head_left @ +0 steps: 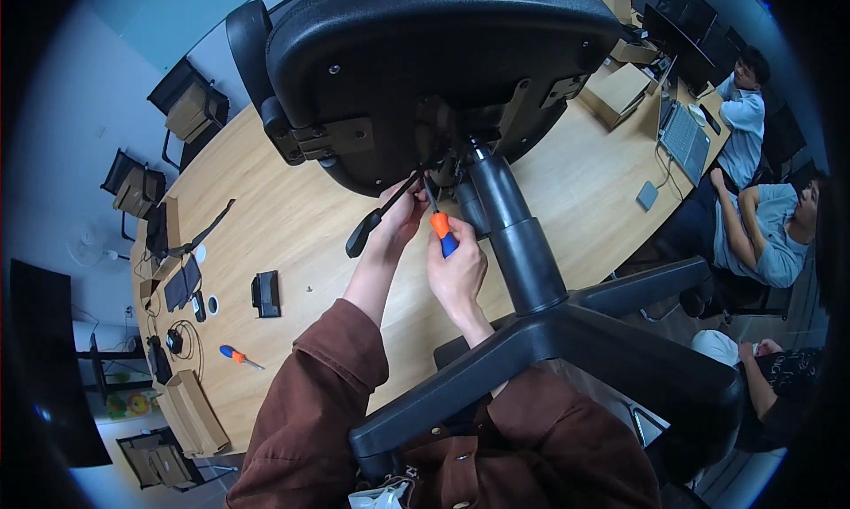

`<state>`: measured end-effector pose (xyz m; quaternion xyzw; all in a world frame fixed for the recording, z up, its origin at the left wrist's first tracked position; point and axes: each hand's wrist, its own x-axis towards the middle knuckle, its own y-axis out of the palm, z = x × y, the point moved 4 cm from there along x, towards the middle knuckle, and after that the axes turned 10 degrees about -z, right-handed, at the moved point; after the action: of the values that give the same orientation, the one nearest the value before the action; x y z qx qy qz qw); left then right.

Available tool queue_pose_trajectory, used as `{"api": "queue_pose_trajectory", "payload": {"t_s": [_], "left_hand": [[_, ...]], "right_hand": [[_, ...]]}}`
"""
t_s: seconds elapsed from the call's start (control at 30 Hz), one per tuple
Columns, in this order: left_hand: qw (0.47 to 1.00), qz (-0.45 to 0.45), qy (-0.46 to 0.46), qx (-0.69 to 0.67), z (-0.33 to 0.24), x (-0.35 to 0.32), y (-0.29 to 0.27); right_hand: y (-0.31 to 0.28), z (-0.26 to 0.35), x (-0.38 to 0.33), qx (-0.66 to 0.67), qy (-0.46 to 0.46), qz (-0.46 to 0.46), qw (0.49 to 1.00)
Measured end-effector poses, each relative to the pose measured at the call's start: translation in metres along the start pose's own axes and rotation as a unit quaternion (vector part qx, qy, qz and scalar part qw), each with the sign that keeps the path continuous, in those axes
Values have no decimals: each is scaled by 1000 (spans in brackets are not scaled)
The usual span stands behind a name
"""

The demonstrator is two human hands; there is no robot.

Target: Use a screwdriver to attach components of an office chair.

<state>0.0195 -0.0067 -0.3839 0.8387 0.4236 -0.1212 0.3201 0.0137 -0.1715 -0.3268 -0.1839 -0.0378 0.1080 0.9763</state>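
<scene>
Hands meet under the seat of an overturned black office chair (425, 57), which lies upside down on the long wooden bench (292, 217) with its gas column and star base (567, 323) pointing toward the person. The right hand (458, 274) has its grip clenched around the orange-and-blue handle of a screwdriver (440, 226), whose shaft runs up into the metal mechanism plate at the column's root. The left hand (403, 212) reaches in just beside it, fingers curled at the black adjustment lever (376, 219) that sticks out from the mechanism; whether its grip closes fully on the lever I cannot tell. Both forearms wear brown sleeves.

On the bench well to the left lie a second screwdriver (237, 357) with an orange and blue handle, a small black bracket (265, 294) and a cardboard box (197, 412). At the far right, other people sit by an open laptop (683, 135).
</scene>
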Motion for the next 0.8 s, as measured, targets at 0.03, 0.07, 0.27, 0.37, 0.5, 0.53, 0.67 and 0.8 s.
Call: {"api": "queue_pose_trajectory", "payload": {"t_s": [0.03, 0.07, 0.27, 0.37, 0.5, 0.53, 0.67, 0.8], "left_hand": [[1000, 1, -12, -10, 0, 1, 0], [999, -5, -28, -18, 1, 1, -1], [996, 13, -55, -64, 3, 3, -5], [995, 31, -55, -83, 3, 4, -4], [994, 41, -55, -80, 3, 6, -6], [994, 40, -60, -79, 2, 7, -6], [993, 34, -73, -82, 1, 7, -6], [993, 48, -68, -88, -1, 5, -4]], "right_hand": [[-1, 1, 0, -2, -19, -2, 1000], [-1, 1, -1, 1, -15, -5, 1000], [-1, -1, -5, -15, -31, -2, 999], [-4, 1, -3, 1, -72, -40, 997], [-2, 0, -3, -13, -49, -10, 999], [-2, 1, -3, -13, -50, -11, 999], [-3, 2, -2, 1, -43, -16, 999], [-4, 2, -2, -5, -32, -8, 999]]}}
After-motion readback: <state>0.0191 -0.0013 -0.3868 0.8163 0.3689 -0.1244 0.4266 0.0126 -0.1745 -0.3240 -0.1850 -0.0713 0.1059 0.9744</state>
